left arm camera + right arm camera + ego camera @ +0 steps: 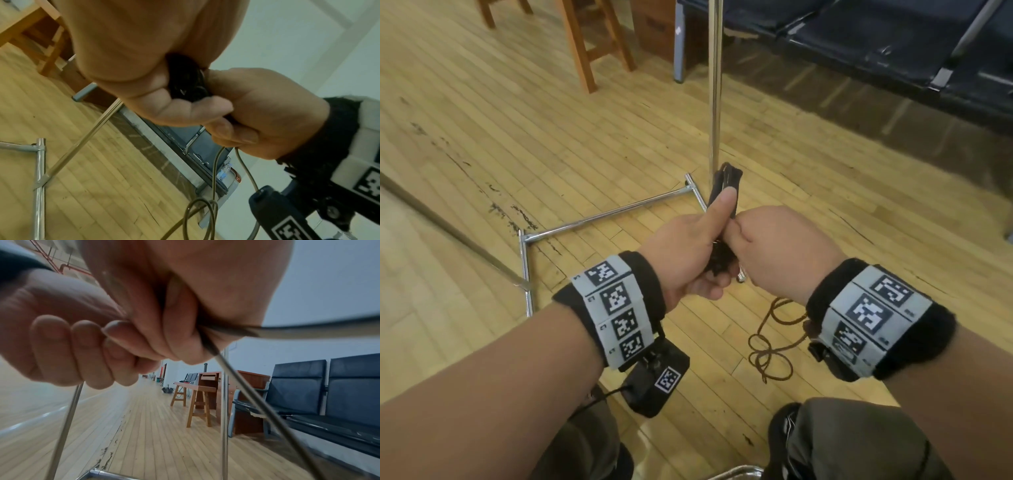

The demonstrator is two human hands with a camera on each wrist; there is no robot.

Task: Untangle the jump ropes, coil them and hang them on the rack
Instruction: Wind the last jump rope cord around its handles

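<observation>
Both hands meet in front of me, low over the wood floor. My left hand (688, 253) grips the black jump rope handles (726, 185), thumb pressed up along them; the handles' lower part (185, 78) shows dark inside the fist. My right hand (774, 246) is curled round the thin brown cord (246, 386) just beside the handles. Below the hands the cord (767, 349) hangs in loose tangled loops down to the floor. The chrome rack's upright pole (715, 85) rises right behind the handles, and its base bars (613, 214) lie on the floor to the left.
Wooden stools (599, 44) and a brown cabinet (654, 27) stand at the back. A row of dark bench seats (893, 44) runs along the right. A slanted chrome bar (448, 236) crosses the left. My knees (842, 442) fill the bottom edge.
</observation>
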